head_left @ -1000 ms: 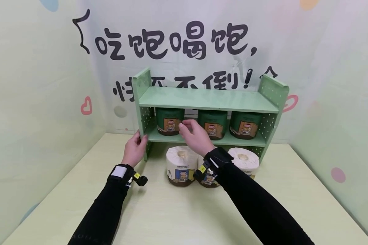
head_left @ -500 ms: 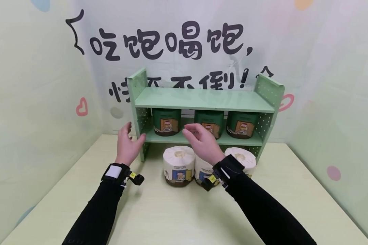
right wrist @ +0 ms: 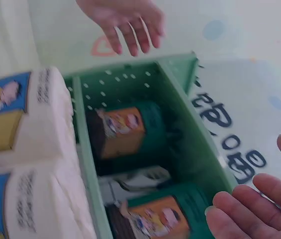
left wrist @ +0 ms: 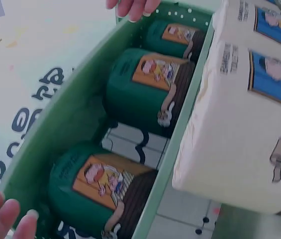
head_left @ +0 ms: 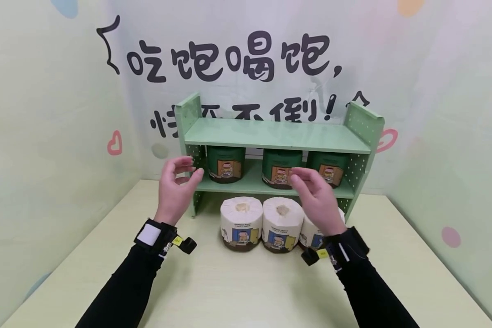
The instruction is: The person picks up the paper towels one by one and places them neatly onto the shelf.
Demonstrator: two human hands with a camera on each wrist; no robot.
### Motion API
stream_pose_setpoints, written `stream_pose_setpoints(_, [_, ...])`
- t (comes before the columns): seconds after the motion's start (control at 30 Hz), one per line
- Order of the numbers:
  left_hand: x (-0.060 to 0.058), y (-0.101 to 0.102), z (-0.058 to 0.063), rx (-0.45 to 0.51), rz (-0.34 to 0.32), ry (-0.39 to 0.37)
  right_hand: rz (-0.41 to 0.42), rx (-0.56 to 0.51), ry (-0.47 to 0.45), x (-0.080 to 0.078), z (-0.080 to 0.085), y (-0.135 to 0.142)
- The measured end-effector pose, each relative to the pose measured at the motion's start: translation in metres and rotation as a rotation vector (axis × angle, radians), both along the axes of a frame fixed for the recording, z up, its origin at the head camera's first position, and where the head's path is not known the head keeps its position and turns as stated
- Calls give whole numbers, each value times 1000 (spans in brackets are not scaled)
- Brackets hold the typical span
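The right hand [head_left: 317, 202] has moved rightward along the rack [head_left: 274, 135], and the left hand [head_left: 177, 189] has come off its side panel [head_left: 190, 113]; both hold nothing, thumbs apart from loosely bent fingers. 3 green rolls [head_left: 226, 166] stand unevenly spaced on the lower shelf [head_left: 253, 182], 3 white rolls [head_left: 242, 223] in front on the table [head_left: 238, 291]. Shelving the green looks done; evening the gaps may remain.

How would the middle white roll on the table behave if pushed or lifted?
The middle white roll probably slides before tipping, since it stands on a broad end. Its creased paper-like wrapper, tucked into a hollow on top, suggests a light, slightly squashy body. Knocked over, its round side would likely let it roll.
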State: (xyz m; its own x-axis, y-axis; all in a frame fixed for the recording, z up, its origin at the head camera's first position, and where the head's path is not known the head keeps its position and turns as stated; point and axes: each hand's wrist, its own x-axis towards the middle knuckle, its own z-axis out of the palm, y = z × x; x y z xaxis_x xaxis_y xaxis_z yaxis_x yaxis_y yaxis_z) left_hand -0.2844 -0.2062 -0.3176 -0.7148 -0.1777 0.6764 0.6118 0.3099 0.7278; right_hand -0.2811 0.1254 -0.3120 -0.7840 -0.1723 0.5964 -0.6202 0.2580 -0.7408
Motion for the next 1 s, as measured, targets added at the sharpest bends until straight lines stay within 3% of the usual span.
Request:
stream_pose_setpoints(0.13, [21, 13, 12, -74, -139, -42, -59, -53, 24, -3, 8, 26])
stream_pose_setpoints(0.37, [30, 28, 15, -202, -283, -129, -173, -267, 58, -11, 21, 81])
stream_pose_setpoints(0.5, [28, 35, 8, -226, -317, -170, -309, -309, 22, -18, 18, 105])
stream_pose_setpoints(0.6, [15, 32, -8, -237, -325, -203, -422, -293, -21, -26, 13, 115])
stream_pose_setpoints(0.73, [-2, 28, -29, -254, -327, -238, -507, -269, -85, -37, 3, 126])
stream_pose_setpoints(0.87, [-4, 29, -36, -274, -331, -286, -553, -187, -187, -47, -14, 136])
stream_pose_setpoints(1.0, [-6, 30, -41, -301, -341, -341, -510, -106, -291, -57, -33, 144])
